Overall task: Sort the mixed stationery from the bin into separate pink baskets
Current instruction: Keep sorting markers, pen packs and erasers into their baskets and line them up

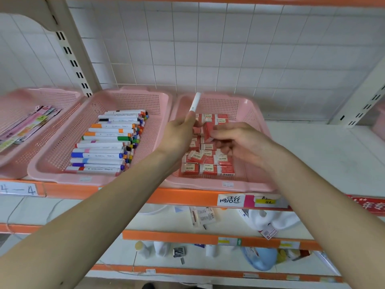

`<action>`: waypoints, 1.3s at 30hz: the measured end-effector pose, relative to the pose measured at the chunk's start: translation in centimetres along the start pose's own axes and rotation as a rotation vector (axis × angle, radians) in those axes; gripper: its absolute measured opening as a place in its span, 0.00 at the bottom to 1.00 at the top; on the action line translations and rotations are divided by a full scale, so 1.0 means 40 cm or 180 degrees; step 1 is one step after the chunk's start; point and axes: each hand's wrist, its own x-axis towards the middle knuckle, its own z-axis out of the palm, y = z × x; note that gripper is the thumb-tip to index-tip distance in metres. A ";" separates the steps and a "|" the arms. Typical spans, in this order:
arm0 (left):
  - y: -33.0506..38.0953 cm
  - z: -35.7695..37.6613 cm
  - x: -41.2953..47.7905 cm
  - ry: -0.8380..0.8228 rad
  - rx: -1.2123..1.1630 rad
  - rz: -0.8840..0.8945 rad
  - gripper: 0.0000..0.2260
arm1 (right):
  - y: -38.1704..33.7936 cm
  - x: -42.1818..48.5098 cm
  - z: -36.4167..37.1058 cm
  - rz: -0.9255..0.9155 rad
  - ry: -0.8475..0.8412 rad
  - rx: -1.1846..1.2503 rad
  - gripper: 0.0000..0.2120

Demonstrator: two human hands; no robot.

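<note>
Shelf (312, 155): left hand (177, 136) pinched white marker (195, 102) over eraser basket (200, 183), right hand (239, 142) gripped eraser (208, 130); a slip would likely mis-sort the marker.

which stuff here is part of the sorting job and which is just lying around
Job: left hand holding a white marker; right hand gripping an eraser box; marker basket; eraser basket; far-left basket of packets.
Lying about: shelf label, white jug and blue bottle on the lower shelves.

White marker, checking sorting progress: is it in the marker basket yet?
No, the left hand pinches the white marker upright in the air.
</note>
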 end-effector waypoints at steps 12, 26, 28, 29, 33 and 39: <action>-0.015 -0.107 -0.051 0.0309 0.0254 -0.0134 0.14 | 0.056 0.144 -0.028 -0.0358 0.0119 -0.3966 0.16; -0.041 -0.349 -0.013 -0.0222 0.1585 0.0909 0.11 | -0.060 0.088 0.194 -0.1720 0.0433 -0.3790 0.23; -0.048 -0.397 0.010 -0.0157 0.1902 0.1033 0.08 | -0.070 0.095 0.246 -0.1825 0.0397 -0.3797 0.23; -0.055 -0.423 0.023 -0.0130 0.2053 0.1057 0.06 | -0.072 0.100 0.271 -0.1838 0.0374 -0.3790 0.23; -0.081 -0.521 0.075 -0.0040 0.2772 0.1121 0.04 | -0.060 0.131 0.358 -0.1767 0.0255 -0.3898 0.24; -0.129 -0.626 0.139 -0.0268 0.3682 0.1279 0.11 | -0.006 0.200 0.445 -0.1493 0.0033 -0.4268 0.32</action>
